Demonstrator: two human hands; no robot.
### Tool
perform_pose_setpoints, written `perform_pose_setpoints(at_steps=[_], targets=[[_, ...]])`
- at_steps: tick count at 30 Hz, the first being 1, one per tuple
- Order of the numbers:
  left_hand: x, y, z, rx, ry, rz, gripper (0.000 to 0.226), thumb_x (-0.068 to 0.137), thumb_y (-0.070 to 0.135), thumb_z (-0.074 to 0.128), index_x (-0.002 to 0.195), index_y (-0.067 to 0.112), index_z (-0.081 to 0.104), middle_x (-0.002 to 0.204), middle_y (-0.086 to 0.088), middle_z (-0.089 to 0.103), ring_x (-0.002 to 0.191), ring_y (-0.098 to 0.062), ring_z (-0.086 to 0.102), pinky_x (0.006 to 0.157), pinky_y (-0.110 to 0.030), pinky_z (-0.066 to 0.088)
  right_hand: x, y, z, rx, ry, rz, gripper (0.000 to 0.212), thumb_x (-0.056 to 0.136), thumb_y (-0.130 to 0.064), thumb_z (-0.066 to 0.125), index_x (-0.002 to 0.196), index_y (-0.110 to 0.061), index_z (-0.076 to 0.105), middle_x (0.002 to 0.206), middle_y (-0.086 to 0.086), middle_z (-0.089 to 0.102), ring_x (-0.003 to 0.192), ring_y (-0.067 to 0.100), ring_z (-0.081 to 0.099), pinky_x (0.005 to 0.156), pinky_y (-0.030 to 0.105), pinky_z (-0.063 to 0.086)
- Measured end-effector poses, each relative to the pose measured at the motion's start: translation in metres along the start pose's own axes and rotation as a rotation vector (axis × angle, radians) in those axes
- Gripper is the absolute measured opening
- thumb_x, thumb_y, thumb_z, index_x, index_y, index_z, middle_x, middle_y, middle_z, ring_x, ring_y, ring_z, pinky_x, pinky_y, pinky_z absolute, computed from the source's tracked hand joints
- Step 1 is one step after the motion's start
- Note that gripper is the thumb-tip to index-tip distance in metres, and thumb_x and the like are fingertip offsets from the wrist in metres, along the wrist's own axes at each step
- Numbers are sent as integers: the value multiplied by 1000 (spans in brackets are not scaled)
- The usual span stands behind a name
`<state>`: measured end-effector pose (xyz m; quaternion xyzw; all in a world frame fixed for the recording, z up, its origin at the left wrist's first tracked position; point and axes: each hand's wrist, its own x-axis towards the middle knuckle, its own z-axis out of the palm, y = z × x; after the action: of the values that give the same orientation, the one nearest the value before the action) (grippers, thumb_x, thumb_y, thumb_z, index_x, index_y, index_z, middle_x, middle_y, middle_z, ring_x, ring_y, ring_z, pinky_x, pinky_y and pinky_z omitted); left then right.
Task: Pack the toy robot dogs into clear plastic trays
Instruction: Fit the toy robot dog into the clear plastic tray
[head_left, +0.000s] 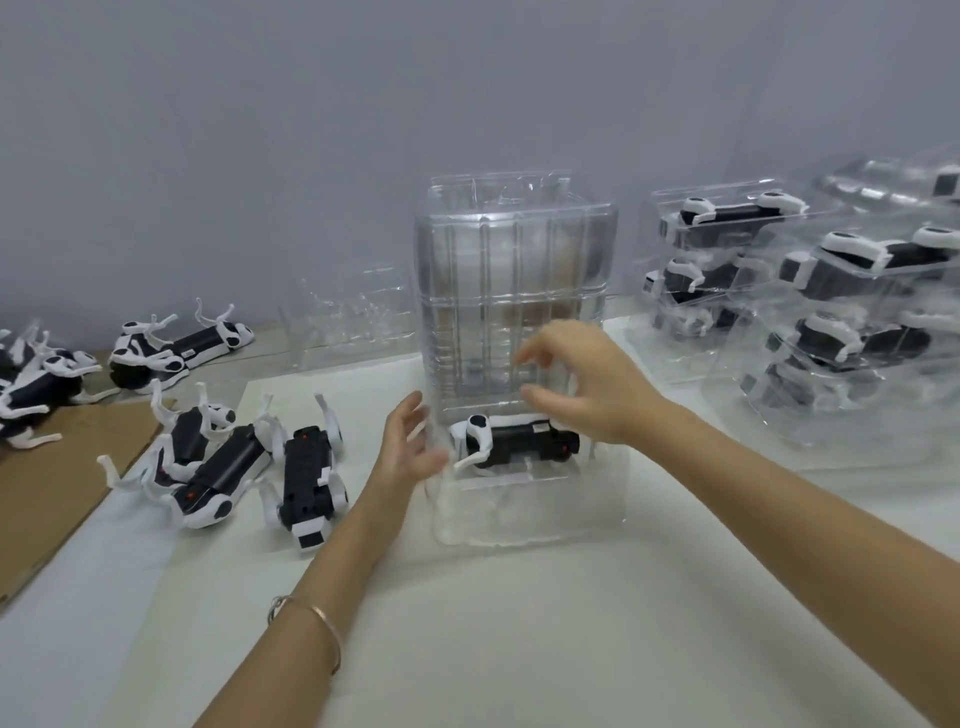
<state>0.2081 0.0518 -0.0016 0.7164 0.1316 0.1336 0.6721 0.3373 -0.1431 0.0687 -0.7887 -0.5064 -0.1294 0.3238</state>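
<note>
Toy robot dog (519, 442), one, in tray (530, 517); three loose dogs (221, 474) beside left hand (410, 448)

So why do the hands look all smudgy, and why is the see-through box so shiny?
Head view: the left hand and right hand are smeared by motion blur; the tall clear tray catches pale streaks of glare; the packed trays at the right edge look soft.

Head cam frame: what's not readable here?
All head view:
- Left hand: fingers motion-blurred; contact with the open tray unclear.
- Right hand: blurred; grip on the upright clear tray unclear.
- Packed trays: cut by right edge, glare hides count.
- Loose dogs, far left: cut by left edge.
</note>
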Motion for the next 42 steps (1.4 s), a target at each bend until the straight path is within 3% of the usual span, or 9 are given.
perform_pose_setpoints(at_steps=[3,6,10,13,17,24,34,38,42], targets=[[5,10,8,-43,108,-192,94,65,54,69,142,6,42,143,-11,46,134,-31,44,108,-41,36,-29,7,-8,240,318,515,39,82,-49,58,114,-28,58,96,-10,56,89,2,53,79,20,41],[9,16,18,-72,80,-301,73,77,53,70,133,9,54,135,-11,55,113,-23,56,85,-32,40,-51,7,-1,303,-109,942,90,72,-76,52,149,-33,33,146,1,44,136,25,37,112,43,30],[3,31,36,-124,123,-92,75,82,39,74,146,35,35,138,22,38,122,1,43,93,-30,34,-52,-4,4,898,-180,785,68,67,-62,58,131,-59,36,138,-38,39,122,-8,42,95,9,38],[-8,48,38,-115,127,77,65,61,51,76,119,57,47,112,48,46,104,31,43,96,-30,40,-54,4,0,1089,-134,686,64,64,-55,70,122,-68,46,126,-34,57,97,8,65,89,29,52],[-11,52,35,-79,174,165,64,59,52,74,117,63,48,135,26,40,136,-10,40,112,-45,38,-49,-4,-5,1211,-50,686,61,58,-55,71,112,-71,49,114,-49,51,97,-14,63,71,20,58],[-19,54,42,-27,166,225,55,67,46,71,110,68,46,118,50,40,111,28,40,88,-8,34,-50,-7,6,1163,135,773,78,69,-33,74,138,-43,39,118,4,67,91,26,73,74,40,57],[-23,65,39,-23,149,235,59,61,53,73,106,75,44,101,65,37,114,17,39,84,-15,37,-56,-3,5,1251,97,768,82,59,-40,84,130,-50,46,124,2,66,98,23,71,67,34,59],[-24,65,42,-28,151,204,54,61,52,71,98,79,43,105,60,38,109,19,39,85,-15,36,-58,-2,7,1215,129,757,75,62,-32,76,129,-47,47,122,6,67,99,28,71,86,51,54],[-24,63,46,-62,137,163,51,65,46,71,97,77,45,107,54,41,105,19,43,85,-16,37,-58,-4,3,1215,152,763,73,63,-26,74,129,-43,48,119,11,66,93,36,71,64,42,59]])
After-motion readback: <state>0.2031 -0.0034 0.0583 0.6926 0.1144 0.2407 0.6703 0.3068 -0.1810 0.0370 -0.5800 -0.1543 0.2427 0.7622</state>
